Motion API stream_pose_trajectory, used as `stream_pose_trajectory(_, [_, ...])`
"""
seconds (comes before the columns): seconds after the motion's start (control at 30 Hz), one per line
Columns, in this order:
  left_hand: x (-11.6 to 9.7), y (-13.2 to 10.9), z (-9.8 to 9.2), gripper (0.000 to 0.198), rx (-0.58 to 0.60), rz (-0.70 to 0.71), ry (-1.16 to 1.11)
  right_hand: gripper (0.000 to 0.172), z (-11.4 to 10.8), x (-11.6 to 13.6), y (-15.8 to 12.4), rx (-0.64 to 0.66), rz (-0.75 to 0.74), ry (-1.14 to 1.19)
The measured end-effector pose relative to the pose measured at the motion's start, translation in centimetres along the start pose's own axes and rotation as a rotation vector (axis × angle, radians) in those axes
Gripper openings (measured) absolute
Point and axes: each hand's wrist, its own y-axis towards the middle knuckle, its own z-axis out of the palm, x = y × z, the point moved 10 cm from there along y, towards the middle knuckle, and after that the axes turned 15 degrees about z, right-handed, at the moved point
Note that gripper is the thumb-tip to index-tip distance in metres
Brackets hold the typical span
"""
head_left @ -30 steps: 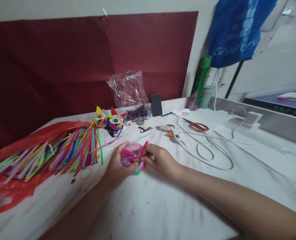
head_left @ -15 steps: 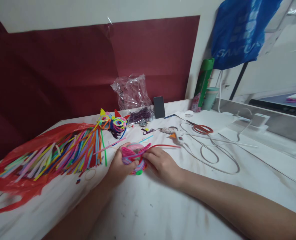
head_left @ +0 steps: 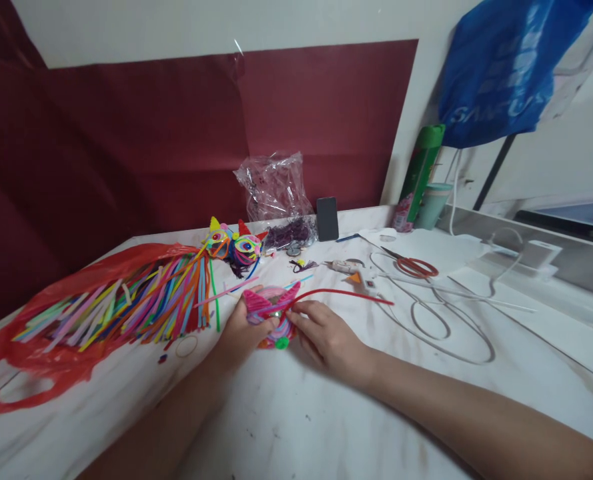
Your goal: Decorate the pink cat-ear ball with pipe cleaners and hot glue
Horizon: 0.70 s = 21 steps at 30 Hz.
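Observation:
A pink and purple pipe-cleaner figure (head_left: 271,298) with two pointed pink ears and a green round piece is held low over the table. My left hand (head_left: 241,335) grips its left side, thumb across the front. At its right side my right hand (head_left: 326,337) has its fingers closed on a red pipe cleaner (head_left: 343,292), whose free end reaches out to the right. Where the fingertips meet the figure is partly hidden. Two finished-looking colourful figures (head_left: 233,247) stand behind, to the left.
Many coloured pipe cleaners (head_left: 141,300) lie on a red plastic bag (head_left: 51,373) at left. Behind are a clear bag (head_left: 276,187) and a dark phone (head_left: 327,219). Red-handled scissors (head_left: 416,268), a glue gun (head_left: 343,267) and looped cable (head_left: 449,340) lie at right.
The red pipe cleaner's free end now extends farther right and arches more. The camera view has shifted, moving the background slightly right. Both hands still hold on.

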Motion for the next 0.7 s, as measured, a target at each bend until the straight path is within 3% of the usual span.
stream_pose_trajectory(0.1, [0.01, -0.23, -0.40, 0.074, -0.060, -0.034, -0.004, 0.033, -0.22, -0.11, 0.21, -0.002, 0.024, 0.013])
stream_pose_trajectory(0.23, [-0.43, -0.27, -0.21, 0.074, -0.051, -0.007, 0.004, 0.028, -0.40, -0.08, 0.40, 0.000, 0.037, 0.020])
stream_pose_trajectory(0.7, [-0.30, -0.56, 0.00, 0.076, -0.034, -0.040, -0.002, 0.039, -0.24, -0.03, 0.22, 0.009, 0.015, 0.056])
